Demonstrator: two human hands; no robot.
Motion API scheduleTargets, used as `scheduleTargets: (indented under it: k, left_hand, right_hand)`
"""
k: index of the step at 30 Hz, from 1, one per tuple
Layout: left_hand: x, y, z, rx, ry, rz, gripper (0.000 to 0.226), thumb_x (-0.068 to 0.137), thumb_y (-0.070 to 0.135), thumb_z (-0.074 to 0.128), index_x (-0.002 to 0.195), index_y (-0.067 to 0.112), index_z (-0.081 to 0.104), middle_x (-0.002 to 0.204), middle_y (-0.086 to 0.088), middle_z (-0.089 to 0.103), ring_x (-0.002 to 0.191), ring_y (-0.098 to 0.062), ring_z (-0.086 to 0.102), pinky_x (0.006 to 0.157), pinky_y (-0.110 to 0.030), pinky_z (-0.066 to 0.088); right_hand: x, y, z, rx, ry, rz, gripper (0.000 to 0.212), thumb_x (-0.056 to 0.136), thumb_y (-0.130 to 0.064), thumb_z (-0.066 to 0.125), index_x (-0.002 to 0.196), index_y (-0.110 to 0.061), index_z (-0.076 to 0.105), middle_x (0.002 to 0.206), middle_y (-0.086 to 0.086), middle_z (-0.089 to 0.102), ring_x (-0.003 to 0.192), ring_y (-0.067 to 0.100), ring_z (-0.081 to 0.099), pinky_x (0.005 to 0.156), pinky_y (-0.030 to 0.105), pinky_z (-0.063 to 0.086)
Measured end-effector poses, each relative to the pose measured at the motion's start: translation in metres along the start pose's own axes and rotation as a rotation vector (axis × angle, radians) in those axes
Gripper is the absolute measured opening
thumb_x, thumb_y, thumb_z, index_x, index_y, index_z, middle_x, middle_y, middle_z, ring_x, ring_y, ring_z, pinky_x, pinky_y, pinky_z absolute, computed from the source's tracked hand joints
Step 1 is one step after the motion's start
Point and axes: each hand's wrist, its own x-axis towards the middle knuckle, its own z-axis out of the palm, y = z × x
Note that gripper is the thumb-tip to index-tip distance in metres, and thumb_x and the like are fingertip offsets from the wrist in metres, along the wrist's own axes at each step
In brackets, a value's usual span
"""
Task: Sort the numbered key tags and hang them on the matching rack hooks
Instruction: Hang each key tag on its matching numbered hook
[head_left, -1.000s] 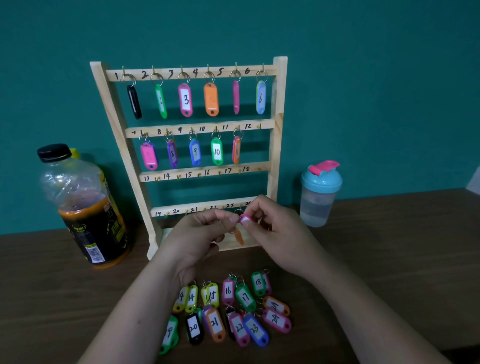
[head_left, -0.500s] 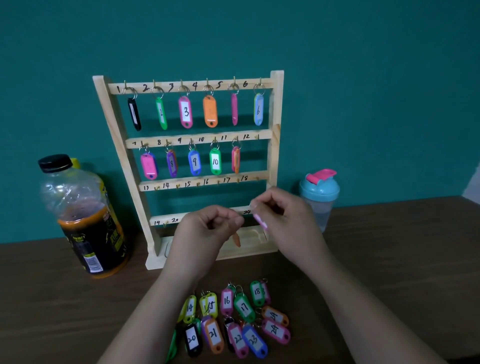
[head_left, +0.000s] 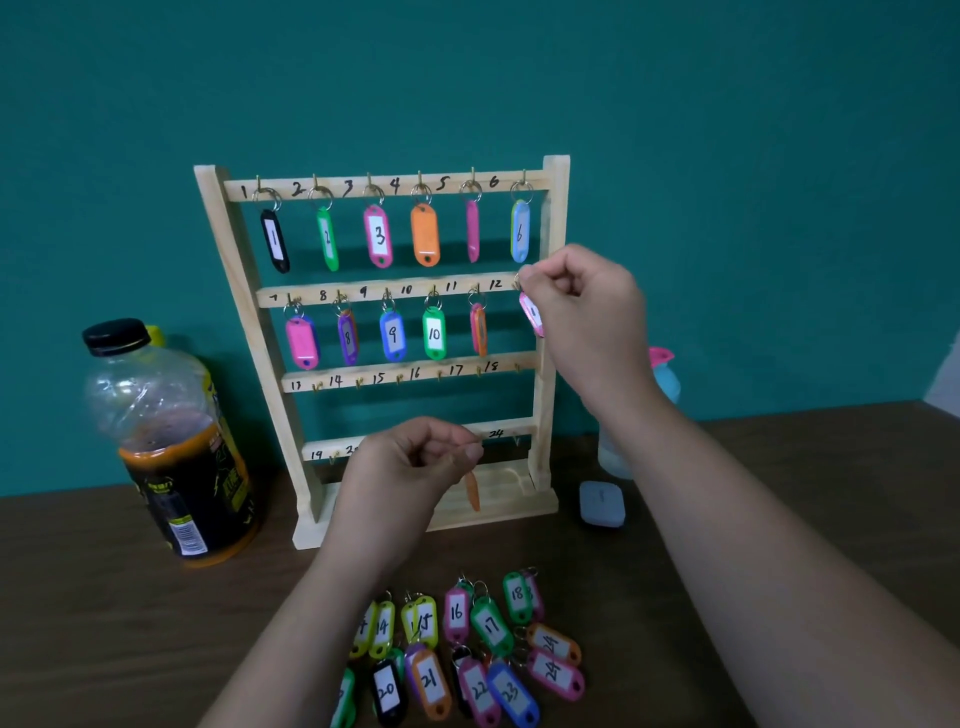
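The right hand (head_left: 582, 306) is raised to the right end of the second rail of the wooden rack (head_left: 226, 223). Its thumb and forefinger pinch the ring of a pink tag (head_left: 531, 313), which hangs tilted just beside the mark 12. The left hand (head_left: 415, 462) is lower, in front of the bottom rail. Its curled fingers pinch an orange tag (head_left: 471, 492) that hangs edge-on; I cannot read its number. Six tags hang on the top rail and five on the second. The loose tags (head_left: 491, 626), with numbers from 14 to 24, lie grouped on the wooden table (head_left: 104, 597). A bottle (head_left: 171, 441) stands left of the rack, with a shaker cup (head_left: 667, 376) and a small grey object (head_left: 601, 503) to its right.
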Motion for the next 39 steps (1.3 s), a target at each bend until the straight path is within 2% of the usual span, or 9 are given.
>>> scheduleTargets:
  k: [5, 13, 16, 19, 25, 28, 30, 34, 39]
  left_hand:
    - [0.000, -0.001, -0.003, -0.008, 0.008, -0.008, 0.004, 0.092, 0.019, 0.080, 0.091, 0.023, 0.080, 0.080, 0.004, 0.077, 0.076, -0.006, 0.070, 0.072, -0.014, 0.055]
    - [0.001, -0.002, -0.007, -0.008, 0.007, -0.002, 0.007, 0.091, 0.019, 0.082, 0.091, 0.025, 0.081, 0.082, 0.004, 0.077, 0.081, -0.013, 0.071, 0.074, -0.015, 0.055]
    - [0.001, -0.003, -0.008, -0.031, -0.005, 0.010, 0.008, 0.090, 0.018, 0.083, 0.091, 0.025, 0.080, 0.082, 0.005, 0.077, 0.079, -0.011, 0.068, 0.075, -0.017, 0.056]
    - [0.000, 0.000, -0.007, -0.057, -0.009, 0.029, 0.008, 0.089, 0.017, 0.084, 0.091, 0.024, 0.080, 0.084, 0.002, 0.078, 0.079, -0.010, 0.067, 0.076, -0.020, 0.057]
    - [0.000, 0.002, -0.008, -0.110, 0.010, 0.056, 0.010, 0.089, 0.009, 0.081, 0.095, 0.016, 0.078, 0.089, -0.004, 0.080, 0.087, -0.025, 0.076, 0.084, -0.033, 0.064]
    - [0.000, 0.001, -0.011, -0.093, 0.038, 0.067, 0.014, 0.090, 0.006, 0.080, 0.097, 0.018, 0.077, 0.089, -0.001, 0.080, 0.086, -0.022, 0.076, 0.082, -0.031, 0.064]
    - [0.001, 0.000, -0.011, -0.100, 0.051, 0.070, 0.015, 0.090, 0.005, 0.080, 0.097, 0.019, 0.077, 0.089, 0.000, 0.080, 0.086, -0.022, 0.076, 0.083, -0.032, 0.063]
    - [0.001, 0.001, -0.010, -0.164, 0.053, 0.064, 0.015, 0.089, 0.003, 0.080, 0.098, 0.014, 0.075, 0.089, -0.004, 0.080, 0.087, -0.022, 0.077, 0.081, -0.032, 0.062]
    - [0.000, 0.003, -0.009, -0.302, 0.029, 0.036, 0.013, 0.090, 0.005, 0.078, 0.102, 0.009, 0.074, 0.095, -0.010, 0.081, 0.092, -0.024, 0.078, 0.085, -0.031, 0.061]
  right_hand:
    - [0.005, 0.005, 0.002, 0.040, -0.030, 0.081, 0.019, 0.095, -0.022, 0.072, 0.079, -0.013, 0.073, 0.073, 0.015, 0.069, 0.071, 0.038, 0.066, 0.070, 0.057, 0.060]
    - [-0.009, 0.014, -0.004, -0.151, -0.072, 0.016, 0.020, 0.099, -0.024, 0.064, 0.081, -0.020, 0.071, 0.072, -0.003, 0.070, 0.067, 0.015, 0.068, 0.068, 0.035, 0.059]
    - [-0.034, 0.013, -0.005, -0.164, 0.013, -0.066, 0.013, 0.102, -0.020, 0.065, 0.089, -0.019, 0.065, 0.077, -0.009, 0.064, 0.072, 0.002, 0.061, 0.062, 0.015, 0.042]
    - [-0.064, 0.018, -0.003, -0.073, -0.064, -0.070, 0.009, 0.104, -0.020, 0.066, 0.096, -0.019, 0.062, 0.081, -0.009, 0.065, 0.078, 0.006, 0.063, 0.065, 0.018, 0.045]
    - [-0.111, 0.031, 0.002, 0.053, -0.431, 0.017, 0.008, 0.104, -0.024, 0.068, 0.100, -0.020, 0.073, 0.088, -0.018, 0.070, 0.090, 0.002, 0.067, 0.073, 0.013, 0.046]
    - [-0.117, 0.038, 0.004, 0.079, -0.541, 0.093, 0.012, 0.104, -0.032, 0.068, 0.101, -0.023, 0.075, 0.091, -0.013, 0.073, 0.091, 0.007, 0.069, 0.078, 0.028, 0.055]
    - [-0.118, 0.039, 0.003, 0.109, -0.567, 0.126, 0.010, 0.103, -0.030, 0.069, 0.103, -0.021, 0.075, 0.093, -0.006, 0.075, 0.091, 0.012, 0.072, 0.081, 0.035, 0.058]
    - [-0.116, 0.040, 0.000, 0.135, -0.536, 0.102, 0.007, 0.102, -0.023, 0.071, 0.104, -0.022, 0.077, 0.095, -0.008, 0.076, 0.097, 0.012, 0.071, 0.080, 0.026, 0.055]
    - [-0.113, 0.038, 0.000, 0.099, -0.484, 0.057, 0.009, 0.102, -0.024, 0.071, 0.096, -0.023, 0.078, 0.087, -0.008, 0.074, 0.089, 0.014, 0.069, 0.080, 0.038, 0.055]
